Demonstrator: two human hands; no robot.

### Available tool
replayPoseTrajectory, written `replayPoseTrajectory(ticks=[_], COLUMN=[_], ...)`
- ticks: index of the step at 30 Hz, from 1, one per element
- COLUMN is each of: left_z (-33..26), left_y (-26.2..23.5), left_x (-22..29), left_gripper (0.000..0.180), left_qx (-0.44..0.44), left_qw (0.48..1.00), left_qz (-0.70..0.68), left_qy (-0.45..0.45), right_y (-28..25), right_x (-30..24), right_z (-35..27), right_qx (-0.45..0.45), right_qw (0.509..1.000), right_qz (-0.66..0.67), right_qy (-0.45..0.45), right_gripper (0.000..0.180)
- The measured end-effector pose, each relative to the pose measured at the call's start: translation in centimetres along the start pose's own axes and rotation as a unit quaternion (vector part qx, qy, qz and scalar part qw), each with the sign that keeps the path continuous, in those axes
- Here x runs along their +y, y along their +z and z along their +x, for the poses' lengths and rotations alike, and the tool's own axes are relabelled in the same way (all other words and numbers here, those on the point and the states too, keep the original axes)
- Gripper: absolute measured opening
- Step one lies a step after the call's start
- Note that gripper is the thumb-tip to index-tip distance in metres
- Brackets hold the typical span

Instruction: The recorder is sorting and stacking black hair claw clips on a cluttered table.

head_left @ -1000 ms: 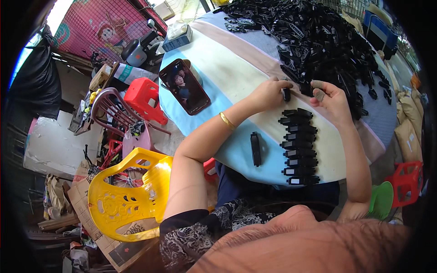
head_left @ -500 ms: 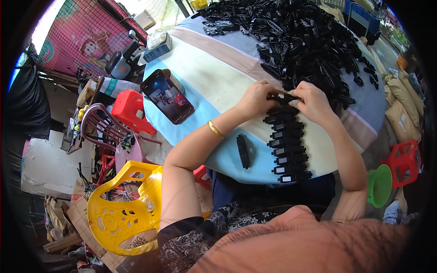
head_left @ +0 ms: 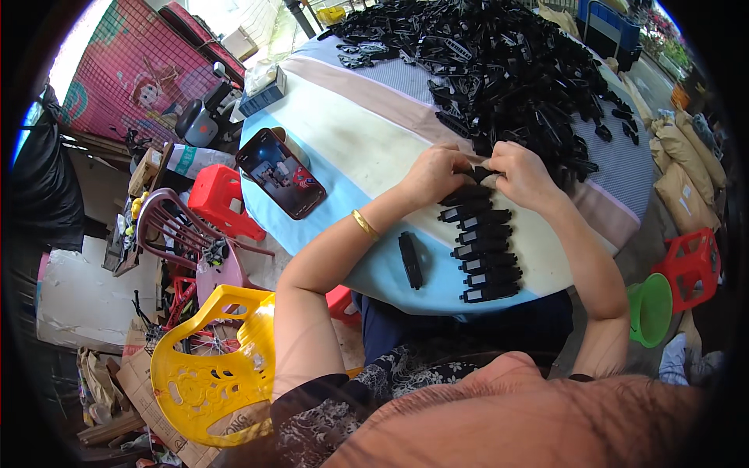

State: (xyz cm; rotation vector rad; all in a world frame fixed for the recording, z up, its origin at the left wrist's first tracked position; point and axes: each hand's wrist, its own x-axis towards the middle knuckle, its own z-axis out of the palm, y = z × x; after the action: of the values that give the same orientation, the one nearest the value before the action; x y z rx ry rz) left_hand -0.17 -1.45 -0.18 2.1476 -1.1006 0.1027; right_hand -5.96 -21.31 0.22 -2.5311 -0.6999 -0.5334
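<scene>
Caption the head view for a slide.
Left hand and right hand hold a black part near a row of black pieces.

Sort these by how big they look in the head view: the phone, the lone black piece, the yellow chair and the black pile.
Largest to smallest:
1. Black pile
2. Yellow chair
3. Phone
4. Lone black piece

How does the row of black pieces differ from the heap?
The row is neatly laid; the heap is a jumble. The row is compact, the heap sprawling. The row lies toward the near edge, the heap toward the far one. Both are black, on one table.
</scene>
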Motion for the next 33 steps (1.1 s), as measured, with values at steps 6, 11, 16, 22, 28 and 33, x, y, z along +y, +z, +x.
replayPoseTrajectory(ticks=[6, 11, 16, 22, 28, 33], left_z=[2.5, 5.0, 4.8, 1.2, -0.6, -0.5], left_y=[-2.1, -0.9, -1.0, -1.6, -2.4, -1.0], left_x=[-2.8, -5.2, -4.9, -3.1, -0.8, -1.2], left_gripper=[0.032, 0.036, 0.028, 0.026, 0.026, 0.024], left_qx=[-0.052, 0.049, 0.007, 0.059, -0.016, -0.050], left_qw=[0.997, 0.979, 0.984, 0.996, 0.998, 0.996], left_qz=[0.026, 0.185, 0.178, 0.072, 0.013, -0.066], left_qy=[0.048, 0.075, 0.024, -0.001, -0.054, 0.020], right_y=[-0.9, 1.1, 0.8, 1.2, 0.8, -0.1], right_x=[-0.2, 0.7, 0.3, 1.2, 1.0, 1.0], right_z=[1.0, 1.8, 1.9, 2.1, 2.3, 2.3], right_qx=[0.135, 0.049, -0.021, 0.047, -0.005, 0.141], right_qw=[0.989, 0.973, 0.970, 0.967, 0.974, 0.979], right_qz=[-0.056, -0.205, -0.236, -0.236, -0.206, -0.137], right_qy=[-0.012, -0.095, -0.062, -0.088, -0.089, -0.050], right_gripper=[0.019, 0.032, 0.029, 0.021, 0.020, 0.032])
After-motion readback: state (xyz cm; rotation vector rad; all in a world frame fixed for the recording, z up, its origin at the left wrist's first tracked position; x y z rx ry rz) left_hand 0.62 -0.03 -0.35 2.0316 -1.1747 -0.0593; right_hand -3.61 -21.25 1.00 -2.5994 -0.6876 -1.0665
